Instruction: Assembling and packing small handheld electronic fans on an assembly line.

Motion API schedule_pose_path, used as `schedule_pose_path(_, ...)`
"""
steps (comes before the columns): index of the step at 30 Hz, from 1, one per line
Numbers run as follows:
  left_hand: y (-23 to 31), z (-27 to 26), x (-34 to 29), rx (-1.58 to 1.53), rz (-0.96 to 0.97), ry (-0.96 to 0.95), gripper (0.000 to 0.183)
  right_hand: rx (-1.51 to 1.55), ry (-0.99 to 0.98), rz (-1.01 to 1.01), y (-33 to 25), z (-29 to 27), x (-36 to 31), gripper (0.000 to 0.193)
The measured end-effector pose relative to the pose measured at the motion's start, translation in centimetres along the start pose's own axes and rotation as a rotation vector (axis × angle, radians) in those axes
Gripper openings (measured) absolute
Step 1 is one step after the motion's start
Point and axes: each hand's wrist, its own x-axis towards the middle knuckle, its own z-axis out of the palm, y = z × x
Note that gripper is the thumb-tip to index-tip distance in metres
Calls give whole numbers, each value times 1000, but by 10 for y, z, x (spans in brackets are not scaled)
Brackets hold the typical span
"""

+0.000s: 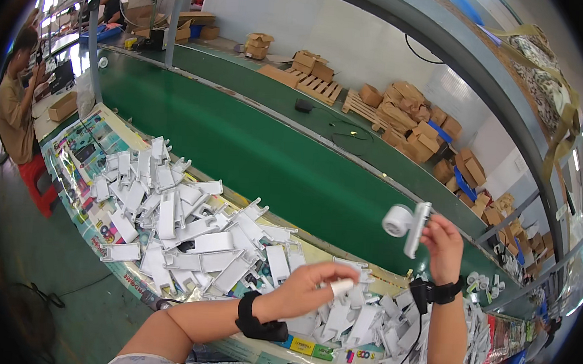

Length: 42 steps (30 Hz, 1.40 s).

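Raised above the edge of the green belt, my right hand [445, 248] pinches a white plastic part [418, 231]. This part is a narrow plate, and a round white piece [397, 220] sits against its left side. My left hand [311, 290] hovers over the pile with curved fingers apart from the thumb. White material covers the thumb tip; whether it is a finger wrap or a small piece, I cannot tell. Loose white plastic housings [211, 242] lie heaped across the table on the left, and more white parts [363, 323] lie beneath my hands.
A green conveyor belt [239, 159] runs beyond the table. Small round white parts [485, 286] lie at the right. Cardboard boxes [421, 140] and pallets [316, 85] stand behind. A person [17, 102] sits at the far left near a red stool [37, 176]. Metal shelf posts [178, 21] rise overhead.
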Motion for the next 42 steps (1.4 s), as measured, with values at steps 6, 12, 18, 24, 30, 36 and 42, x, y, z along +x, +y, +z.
schedule_pose_path(6, 38, -9, -5, -313, 139, 123, 48, -112, -403, -191, -19, 110, -82, 14)
schedule_pose_path(12, 44, -19, -11, -236, 130, 220, 41, -948, -657, -1060, -26, 149, -102, 24)
schedule_pose_path(18, 37, -25, -10, -894, -5, 218, 26, -848, -573, -930, -32, 134, -98, 40)
schedule_pose_path(24, 43, -38, -10, -1220, -37, -10, 36, -8, -685, 166, 9, 102, -85, 90)
schedule_pose_path(30, 41, -39, -5, -1093, -162, -11, 30, -74, -516, 197, 18, 83, -102, 79)
schedule_pose_path(36, 17, -32, 6, -477, -276, -6, 24, -1373, -487, -1327, -38, 59, -84, 44)
schedule_pose_path(42, 6, -16, 8, -259, -367, -113, 25, -1424, -462, -1140, -25, 52, -73, 48)
